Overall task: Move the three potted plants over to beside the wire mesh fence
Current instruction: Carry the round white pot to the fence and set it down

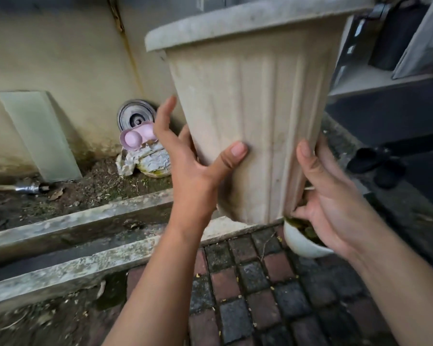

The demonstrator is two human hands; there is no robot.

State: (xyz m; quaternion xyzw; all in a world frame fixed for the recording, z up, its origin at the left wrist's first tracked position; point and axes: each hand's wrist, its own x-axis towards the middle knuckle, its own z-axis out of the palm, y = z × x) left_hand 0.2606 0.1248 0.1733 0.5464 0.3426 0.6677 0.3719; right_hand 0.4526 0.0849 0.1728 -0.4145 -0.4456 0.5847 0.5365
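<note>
One ribbed cream pot [250,116] is in the air between two hands. The left hand [185,156] presses its thumb on the pot's front, fingers spread behind. The right hand [335,198] cups the lower right side. One white bowl [303,242] sits just below the right hand.

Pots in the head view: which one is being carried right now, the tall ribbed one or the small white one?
The tall ribbed beige pot, lifted between the left hand and right hand. The small white pot sits low on the paving.
</note>
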